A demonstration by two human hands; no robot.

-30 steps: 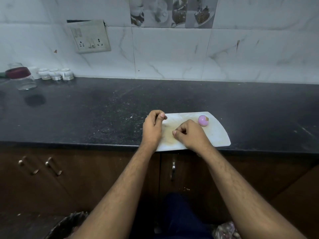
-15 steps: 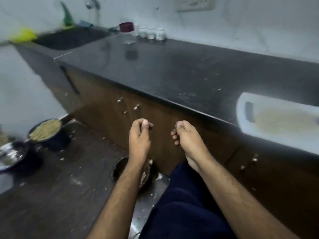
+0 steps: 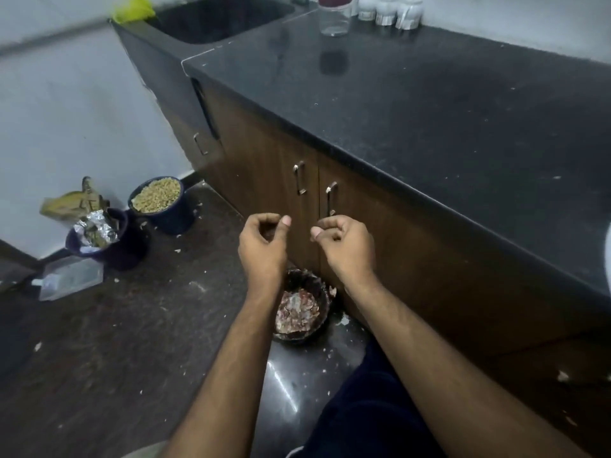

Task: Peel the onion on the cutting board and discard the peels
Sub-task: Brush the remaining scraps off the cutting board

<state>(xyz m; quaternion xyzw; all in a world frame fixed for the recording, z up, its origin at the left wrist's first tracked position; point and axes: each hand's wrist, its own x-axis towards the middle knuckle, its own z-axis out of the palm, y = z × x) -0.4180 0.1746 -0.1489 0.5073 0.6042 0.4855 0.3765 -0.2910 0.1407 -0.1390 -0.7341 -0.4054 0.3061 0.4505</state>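
Both bare forearms reach forward and down from the bottom of the head view, roughly parallel, over a dark floor in front of brown wooden cabinet doors [image 3: 284,166]. The left hand [image 3: 263,241] has its fingers curled in with the thumb tip pressed toward the fingertips, as if pinching; whether any scrap of peel sits in that pinch is too small to tell. The right hand [image 3: 344,241] mirrors it, knuckles up, fingers curled and thumb drawn against them, and again nothing can be made out inside the curl. The two hands are near each other but apart, thumbs pointing toward one another.

Below the wrists, between the two forearms, stands a round dark waste bin [image 3: 322,297], its mouth facing up, holding pinkish and pale papery onion peels [image 3: 296,309]. A few pale scraps lie on the floor just beside it.

The onion is out of view. Only a white sliver of the plastic cutting board [image 3: 607,256] shows on the black speckled stone countertop [image 3: 429,110], well to the right of the right hand.
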